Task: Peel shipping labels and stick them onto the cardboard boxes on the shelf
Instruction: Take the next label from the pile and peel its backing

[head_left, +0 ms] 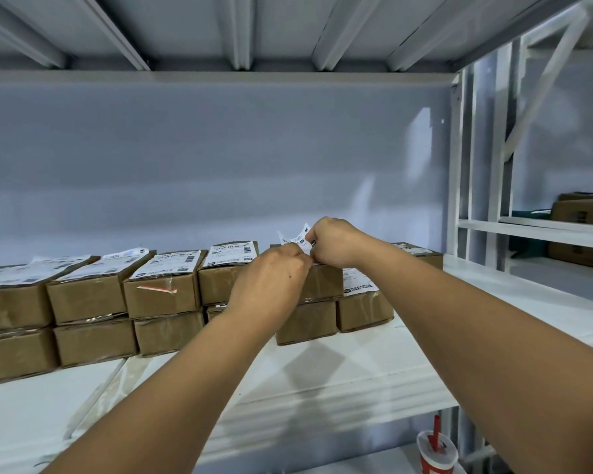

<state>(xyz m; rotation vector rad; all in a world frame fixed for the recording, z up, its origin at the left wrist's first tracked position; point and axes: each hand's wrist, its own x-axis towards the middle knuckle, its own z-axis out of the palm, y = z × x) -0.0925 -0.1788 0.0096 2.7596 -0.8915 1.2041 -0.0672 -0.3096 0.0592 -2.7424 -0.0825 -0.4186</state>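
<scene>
A row of brown cardboard boxes [161,295], stacked two high, runs along the white shelf [356,367]. Several top boxes carry white shipping labels [231,254]. Over the stack right of centre [319,285], both hands meet around a white shipping label [297,238] that sticks up above the fingers. My left hand [274,278] pinches its lower part with curled fingers. My right hand [332,242] pinches its right edge. A single low box [363,309] with a label on top stands just right of that stack.
A shelf board hangs overhead [220,75]. White uprights [459,165] bound the bay on the right, with more cartons [582,213] on the neighbouring shelf. A red and white cup with a straw [437,451] stands below the shelf edge. Clear film [93,405] lies on the shelf front.
</scene>
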